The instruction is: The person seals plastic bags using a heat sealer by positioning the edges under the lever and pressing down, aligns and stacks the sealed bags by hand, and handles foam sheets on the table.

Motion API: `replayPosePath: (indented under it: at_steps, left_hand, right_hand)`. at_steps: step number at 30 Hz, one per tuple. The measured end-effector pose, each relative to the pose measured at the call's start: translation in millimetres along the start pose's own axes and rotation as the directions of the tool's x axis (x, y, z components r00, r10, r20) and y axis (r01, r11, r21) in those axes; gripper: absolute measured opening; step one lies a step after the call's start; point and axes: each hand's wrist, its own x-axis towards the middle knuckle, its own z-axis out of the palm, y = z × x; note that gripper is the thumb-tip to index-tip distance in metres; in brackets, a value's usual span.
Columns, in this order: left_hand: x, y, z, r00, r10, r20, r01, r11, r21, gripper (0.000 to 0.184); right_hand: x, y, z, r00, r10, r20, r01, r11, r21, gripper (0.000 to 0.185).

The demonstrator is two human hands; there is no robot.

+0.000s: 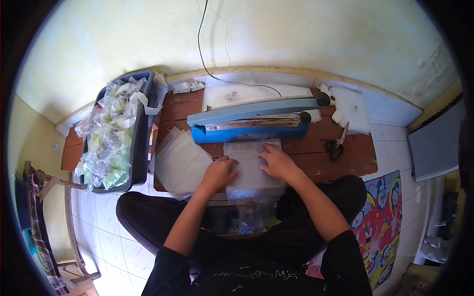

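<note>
A stack of clear plastic bags lies in front of me at the table's near edge, its lower part hanging over my lap. My left hand rests on the left side of these bags, fingers stretched out. On their right side lies my right hand, fingers spread. Just beyond both hands stands a blue impulse sealer with its long arm above the base; the bags' far edge reaches close to its front. To the left, more flat plastic bags are fanned out on the wood.
A dark tub heaped with crumpled plastic stands at the left. Black-handled scissors lie on the brown wooden table at the right, near a white plastic stack. A cable hangs down the wall. A colourful mat covers floor tiles.
</note>
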Motion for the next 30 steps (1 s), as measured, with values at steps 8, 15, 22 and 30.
replayPosePath:
  at_steps: [8, 15, 22, 30]
  left_hand:
    - [2.4, 6.8, -1.0, 0.999, -0.026, -0.035, 0.027, 0.999, 0.028, 0.030]
    - [-11.9, 12.8, -22.3, 0.990, -0.118, -0.072, 0.111, 0.989, -0.093, 0.026]
    - [-28.4, 11.9, -48.2, 0.981, -0.098, -0.167, 0.084, 0.992, -0.090, 0.026]
    - [-62.8, 0.0, -92.2, 0.897, -0.318, -0.307, 0.335, 0.942, 0.000, 0.026]
  right_hand:
    - [6.1, -4.5, -0.1, 0.993, -0.019, -0.116, 0.014, 0.999, -0.047, 0.034]
    - [12.5, -16.9, -7.1, 0.976, -0.049, -0.211, 0.049, 0.999, -0.006, 0.027]
    - [26.6, -47.6, -3.5, 0.979, -0.098, -0.179, 0.120, 0.986, 0.113, 0.022]
    - [78.6, -113.0, 22.2, 0.972, -0.228, -0.052, 0.234, 0.951, 0.201, 0.020]
